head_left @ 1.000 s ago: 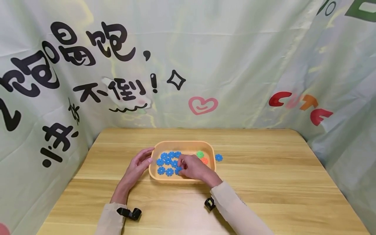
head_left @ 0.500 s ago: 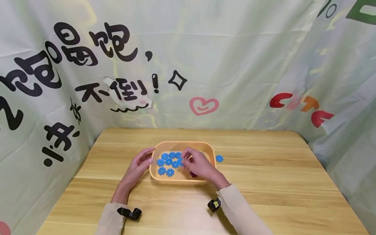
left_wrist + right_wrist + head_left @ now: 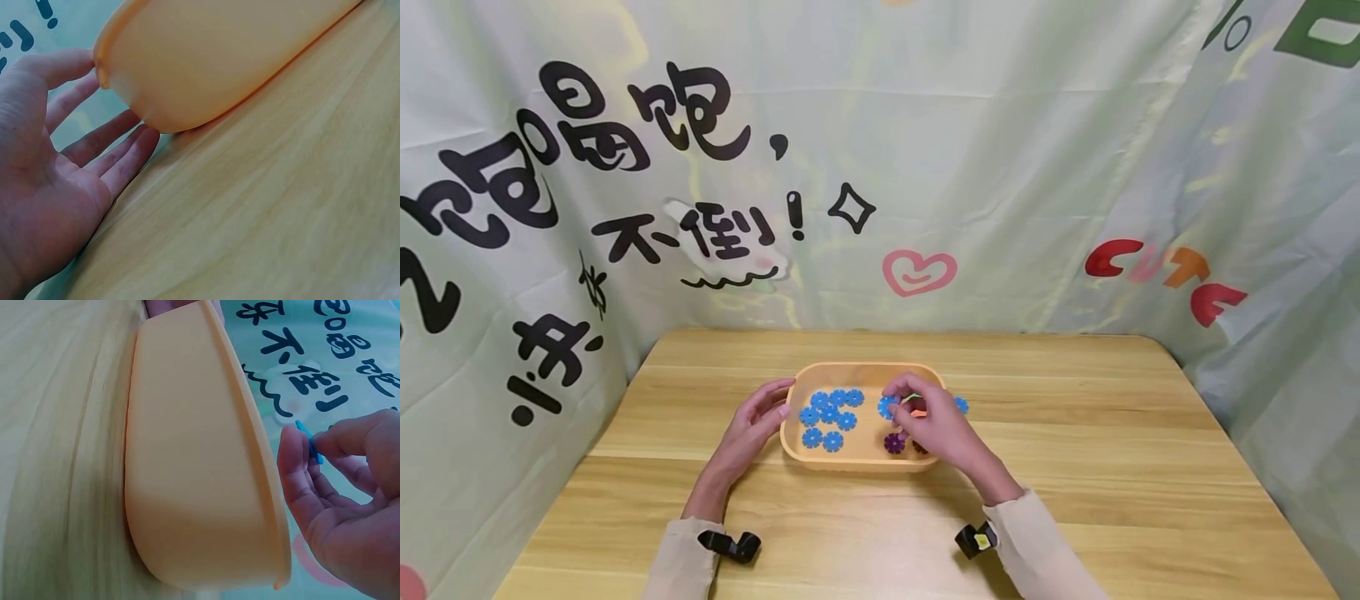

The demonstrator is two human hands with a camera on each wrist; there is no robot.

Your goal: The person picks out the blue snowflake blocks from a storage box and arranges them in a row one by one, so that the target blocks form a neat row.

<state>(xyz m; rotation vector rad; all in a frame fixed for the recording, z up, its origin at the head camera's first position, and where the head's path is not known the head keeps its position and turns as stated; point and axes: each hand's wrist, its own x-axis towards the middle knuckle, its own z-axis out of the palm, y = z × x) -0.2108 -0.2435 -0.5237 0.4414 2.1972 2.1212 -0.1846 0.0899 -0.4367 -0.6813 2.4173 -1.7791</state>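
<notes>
My right hand (image 3: 936, 425) pinches a blue snowflake disc (image 3: 886, 407) above the right half of an orange plastic tray (image 3: 865, 463). The right wrist view shows this disc (image 3: 310, 442) edge-on between thumb and finger, beyond the tray's rim. My left hand (image 3: 758, 421) rests against the tray's left end, its fingers (image 3: 128, 153) extended and touching the outer wall. Several blue snowflake discs (image 3: 829, 412) lie in the tray's left half. A purple disc (image 3: 894, 443) lies below my right hand. Another dark disc and bits of green and red are partly hidden by that hand.
One blue disc (image 3: 962, 405) lies on the wooden table (image 3: 1075, 433), just outside the tray's right end. A printed cloth (image 3: 1000, 167) hangs behind the table and along its sides.
My right hand has picked up a blue disc from the blue group and moved right with it, uncovering the purple disc. My left hand has stayed at the tray's left end.
</notes>
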